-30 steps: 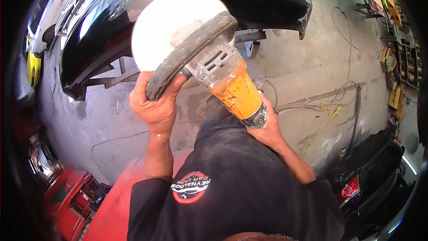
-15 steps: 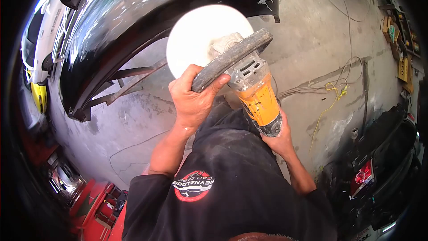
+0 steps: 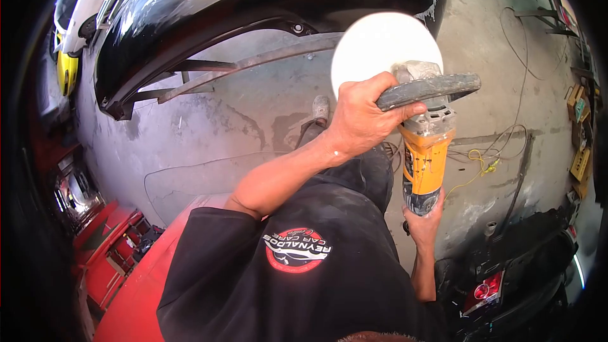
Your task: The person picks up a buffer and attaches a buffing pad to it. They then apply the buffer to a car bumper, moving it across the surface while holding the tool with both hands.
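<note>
My left hand (image 3: 367,114) is wrapped round the dark front handle (image 3: 430,90) of a yellow power polisher (image 3: 425,158). Lower down, my right hand (image 3: 425,218) grips the rear end of the tool's body. A round white pad (image 3: 386,50) sits at the head of the polisher. Beyond it lies a glossy black curved car panel (image 3: 253,1) with whitish smears on its upper surface. In this view the pad overlaps the panel's lower right edge; whether they touch I cannot tell.
Metal stand bars (image 3: 253,58) show below the panel. A cord (image 3: 523,114) and a yellow cable (image 3: 484,166) lie on the floor at right. Dark car parts (image 3: 525,259) are at lower right, a red surface (image 3: 142,297) at lower left. My shoe (image 3: 320,107) is on the floor.
Both hands and the polisher have shifted right across the view, the tool now more upright. The panel appears higher in view, and my shoe has come into sight.
</note>
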Demonstrator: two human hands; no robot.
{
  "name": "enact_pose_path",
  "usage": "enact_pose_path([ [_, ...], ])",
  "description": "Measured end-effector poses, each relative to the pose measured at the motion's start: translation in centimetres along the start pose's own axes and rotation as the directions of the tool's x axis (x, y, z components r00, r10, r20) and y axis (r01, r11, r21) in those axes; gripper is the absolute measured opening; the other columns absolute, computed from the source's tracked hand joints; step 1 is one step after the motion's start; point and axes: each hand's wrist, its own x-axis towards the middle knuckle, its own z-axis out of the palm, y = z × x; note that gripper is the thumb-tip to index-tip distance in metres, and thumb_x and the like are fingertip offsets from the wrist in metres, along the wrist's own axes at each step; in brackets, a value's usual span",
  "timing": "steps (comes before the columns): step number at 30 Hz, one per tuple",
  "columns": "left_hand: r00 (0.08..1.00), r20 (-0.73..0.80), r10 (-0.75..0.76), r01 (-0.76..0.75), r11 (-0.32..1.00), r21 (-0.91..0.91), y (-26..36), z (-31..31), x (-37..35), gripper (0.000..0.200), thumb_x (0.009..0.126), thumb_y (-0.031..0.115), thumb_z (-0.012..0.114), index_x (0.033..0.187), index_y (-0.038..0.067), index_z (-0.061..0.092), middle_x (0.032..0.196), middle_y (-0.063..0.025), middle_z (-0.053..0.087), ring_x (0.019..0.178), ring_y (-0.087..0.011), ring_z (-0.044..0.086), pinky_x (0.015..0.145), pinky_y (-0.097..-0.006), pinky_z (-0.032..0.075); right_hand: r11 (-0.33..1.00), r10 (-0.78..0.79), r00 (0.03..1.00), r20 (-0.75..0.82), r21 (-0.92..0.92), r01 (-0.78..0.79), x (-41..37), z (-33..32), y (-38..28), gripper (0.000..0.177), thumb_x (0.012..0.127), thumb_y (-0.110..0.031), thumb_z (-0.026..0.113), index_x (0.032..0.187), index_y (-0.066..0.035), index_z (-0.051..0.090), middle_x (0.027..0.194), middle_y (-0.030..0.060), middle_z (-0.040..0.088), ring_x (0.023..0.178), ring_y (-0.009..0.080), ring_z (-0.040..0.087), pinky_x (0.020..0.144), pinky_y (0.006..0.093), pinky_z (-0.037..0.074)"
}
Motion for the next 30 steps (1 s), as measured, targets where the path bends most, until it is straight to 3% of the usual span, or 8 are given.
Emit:
enact_pose_path([
  [4,0.999,-0.049,-0.01,0.012,0.998,0.056,0.1,-1.8,-1.1,0.026,0.081,0.017,0.09,0.083,0.001,0.069,0.07,-0.0055,0.071,0.064,-0.0064,0.062,0.057,-0.026,0.049,1.0,-0.016,0.997,0.078,0.017,0.015,-0.2,0.5,-0.6,0.09,0.072,0.004,0.076,0.152,0.0,0.036,0.126,0.014,0.065,0.114,0.0219,0.065,0.101,0.0357,0.05],
  [7,0.994,-0.092,-0.051,0.062,0.99,0.128,1.4,-4.7,-2.6,0.028,0.08,0.016,0.091,0.082,0.001,0.067,0.067,-0.0012,0.066,0.062,-0.005,0.055,0.058,-0.0244,0.046,0.998,-0.036,0.99,0.14,0.054,0.029,-0.6,2.3,-1.2,0.091,0.074,0.005,0.075,0.154,0.0,0.033,0.128,0.0165,0.068,0.117,0.0226,0.067,0.101,0.0353,0.051],
  [9,0.992,-0.127,0.003,0.021,0.982,0.187,1.4,-6.6,-3.4,0.029,0.081,0.017,0.091,0.081,0.001,0.067,0.067,-0.0059,0.07,0.06,-0.0079,0.062,0.056,-0.0265,0.049,0.996,-0.063,0.984,0.168,0.069,0.052,-0.6,3.5,-1.7,0.092,0.074,0.005,0.075,0.155,-0.001,0.032,0.127,0.018,0.069,0.118,0.0232,0.067,0.101,0.0356,0.051],
  [15,0.988,-0.152,-0.017,0.06,0.958,0.282,2.5,-9.0,-4.8,0.03,0.08,0.018,0.092,0.08,0.002,0.066,0.066,-0.0051,0.069,0.059,-0.0068,0.06,0.057,-0.0256,0.049,0.987,-0.129,0.96,0.249,0.13,0.098,-0.6,4.9,-1.9,0.093,0.074,0.006,0.075,0.156,-0.001,0.031,0.126,0.0185,0.07,0.118,0.0242,0.068,0.101,0.0365,0.051],
  [18,0.994,-0.112,0.013,0.017,0.965,0.263,2.8,-8.1,-4.3,0.03,0.08,0.018,0.092,0.079,0.003,0.066,0.065,-0.0049,0.068,0.059,-0.0066,0.06,0.056,-0.0255,0.048,0.976,-0.196,0.965,0.176,0.129,0.175,-0.8,5.0,-0.9,0.093,0.074,0.006,0.075,0.156,0.0,0.031,0.129,0.0192,0.068,0.12,0.0245,0.067,0.102,0.0368,0.05],
  [21,0.997,-0.07,-0.021,0.033,0.986,0.165,1.5,-5.5,-3.0,0.03,0.08,0.018,0.092,0.082,0.001,0.067,0.066,-0.0033,0.067,0.061,-0.0058,0.057,0.056,-0.0246,0.046,0.992,-0.075,0.985,0.153,0.112,0.058,-0.6,3.6,-0.7,0.092,0.074,0.005,0.076,0.155,0.001,0.032,0.13,0.0185,0.067,0.121,0.0247,0.066,0.103,0.0371,0.05],
  [24,0.999,-0.019,-0.037,0.039,0.992,0.119,1.4,-2.6,-1.0,0.029,0.081,0.018,0.091,0.083,0.0,0.068,0.069,-0.0043,0.069,0.064,-0.0055,0.058,0.058,-0.0247,0.047,0.997,-0.053,0.993,0.106,0.052,0.048,-0.1,1.8,0.3,0.093,0.073,0.004,0.077,0.154,0.001,0.032,0.131,0.0165,0.065,0.121,0.024,0.064,0.104,0.0366,0.049],
  [30,0.997,0.077,0.003,-0.011,0.994,0.106,2.4,2.7,3.0,0.027,0.083,0.018,0.088,0.089,-0.002,0.072,0.072,-0.0088,0.073,0.066,-0.0076,0.065,0.059,-0.0268,0.051,0.99,0.029,0.999,0.028,0.134,-0.032,1.6,0.1,0.8,0.076,0.069,0.002,0.078,0.138,-0.002,0.046,0.116,0.0082,0.066,0.105,0.0175,0.065,0.096,0.0351,0.051],
])
